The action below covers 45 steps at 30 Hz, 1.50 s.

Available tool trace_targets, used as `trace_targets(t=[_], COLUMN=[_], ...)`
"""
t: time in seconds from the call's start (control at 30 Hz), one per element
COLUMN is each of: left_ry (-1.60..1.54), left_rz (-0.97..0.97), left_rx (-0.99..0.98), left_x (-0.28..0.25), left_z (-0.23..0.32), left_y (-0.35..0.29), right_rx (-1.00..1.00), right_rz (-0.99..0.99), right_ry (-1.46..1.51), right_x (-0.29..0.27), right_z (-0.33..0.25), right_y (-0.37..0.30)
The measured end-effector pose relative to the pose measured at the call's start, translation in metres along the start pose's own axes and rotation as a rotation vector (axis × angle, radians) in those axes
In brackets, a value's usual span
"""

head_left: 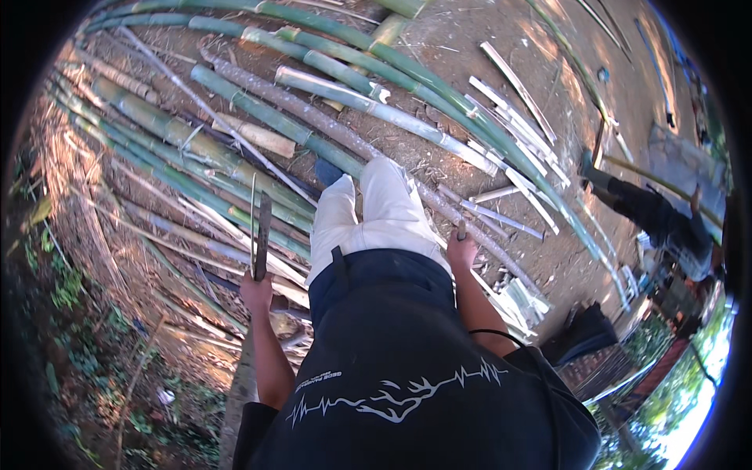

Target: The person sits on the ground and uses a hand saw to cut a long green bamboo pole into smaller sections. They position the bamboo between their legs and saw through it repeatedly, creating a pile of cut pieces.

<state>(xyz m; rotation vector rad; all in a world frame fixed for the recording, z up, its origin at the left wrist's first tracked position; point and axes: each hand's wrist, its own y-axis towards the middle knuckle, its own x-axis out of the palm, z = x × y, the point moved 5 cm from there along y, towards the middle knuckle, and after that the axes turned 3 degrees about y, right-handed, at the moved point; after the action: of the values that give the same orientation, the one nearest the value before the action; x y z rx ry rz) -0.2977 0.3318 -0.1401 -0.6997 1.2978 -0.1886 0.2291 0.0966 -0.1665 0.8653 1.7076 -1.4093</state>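
My left hand (257, 291) is closed around a machete (264, 223), its dark flat blade pointing away from me. A thin pale strip (253, 223) stands up beside the blade, and I cannot tell whether the same hand holds it. My right hand (462, 252) is closed by my right thigh. A short rounded brownish end sticks out of its fist, and the rest of that item is hidden. Between the two hands are my white trousers (384, 204). A long speckled grey pole (313, 113) runs under my legs and passes near the right hand.
Green bamboo poles (345, 74) lie across the ground ahead and left. Pale split pieces (517, 129) are scattered to the right. Another person (666, 219) at the far right is beside a long pole. Dry stalks (86, 227) and low plants (78, 337) border the left.
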Motion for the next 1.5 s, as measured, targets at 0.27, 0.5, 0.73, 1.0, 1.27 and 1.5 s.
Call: trace_targets(t=[0.27, 0.5, 0.73, 1.0, 1.27, 1.5], left_ry=[0.202, 0.397, 0.347, 0.22, -0.19, -0.297], left_rz=[0.062, 0.08, 0.184, 0.132, -0.242, -0.387], left_rx=[0.197, 0.467, 0.748, 0.914, 0.667, 0.513], left_x=[-0.042, -0.013, 0.064, 0.239, 0.367, 0.394], left_z=[0.021, 0.091, 0.162, 0.209, 0.207, 0.192], left_y=[0.058, 0.116, 0.17, 0.277, 0.394, 0.445], right_rx=[0.303, 0.368, 0.385, 0.184, -0.154, -0.136], right_rz=[-0.051, 0.032, 0.073, 0.413, 0.529, 0.401], right_ry=[0.125, 0.233, 0.144, 0.027, -0.064, -0.062], right_x=[0.097, 0.08, 0.18, 0.371, 0.536, 0.614], right_z=[0.044, 0.044, 0.103, 0.152, 0.184, 0.179], right_y=[-0.065, -0.061, -0.002, 0.107, 0.135, 0.133])
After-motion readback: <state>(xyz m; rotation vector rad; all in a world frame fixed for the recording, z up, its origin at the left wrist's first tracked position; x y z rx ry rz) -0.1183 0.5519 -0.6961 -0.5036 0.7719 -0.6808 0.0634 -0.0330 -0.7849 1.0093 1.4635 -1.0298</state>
